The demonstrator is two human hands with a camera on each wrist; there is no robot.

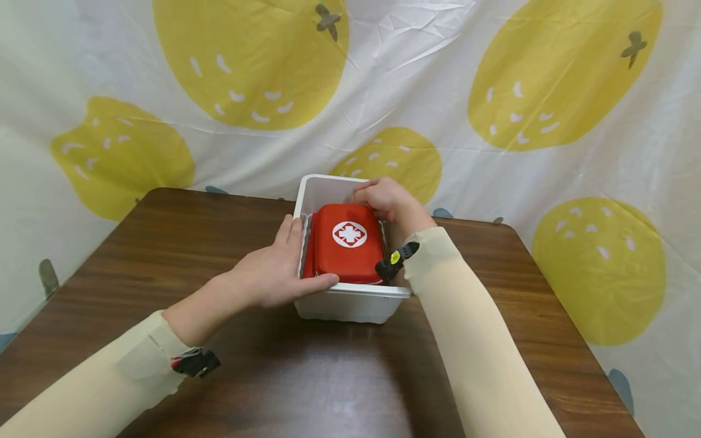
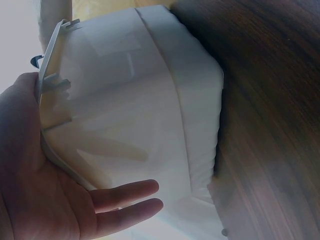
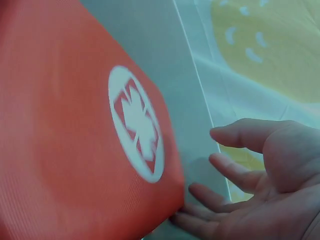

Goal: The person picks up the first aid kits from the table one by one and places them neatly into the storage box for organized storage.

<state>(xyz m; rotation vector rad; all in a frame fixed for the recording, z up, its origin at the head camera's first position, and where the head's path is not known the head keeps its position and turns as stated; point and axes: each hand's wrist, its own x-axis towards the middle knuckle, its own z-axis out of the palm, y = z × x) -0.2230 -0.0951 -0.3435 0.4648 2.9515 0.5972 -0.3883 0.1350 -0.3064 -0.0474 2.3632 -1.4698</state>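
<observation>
A red first aid kit (image 1: pixel 358 258) with a white cross emblem sits inside a white plastic bin (image 1: pixel 350 304). In the head view, my left hand (image 1: pixel 276 264) lies against the bin's near left corner, its thumb stretched along the front rim. The left wrist view shows straight fingers (image 2: pixel 130 192) of that hand along the bin's outer wall (image 2: pixel 125 100). My right hand (image 1: pixel 386 198) reaches into the back right of the bin, beyond the kit. In the right wrist view its fingers (image 3: pixel 210 200) are loosely bent, lower fingertips at the kit's corner, thumb apart from it.
The bin stands on a dark brown wooden table (image 1: pixel 328 371), near its back edge. Behind hangs a white curtain (image 1: pixel 405 73) printed with yellow fruit. Cream sleeves and dark wrist cameras cover both forearms.
</observation>
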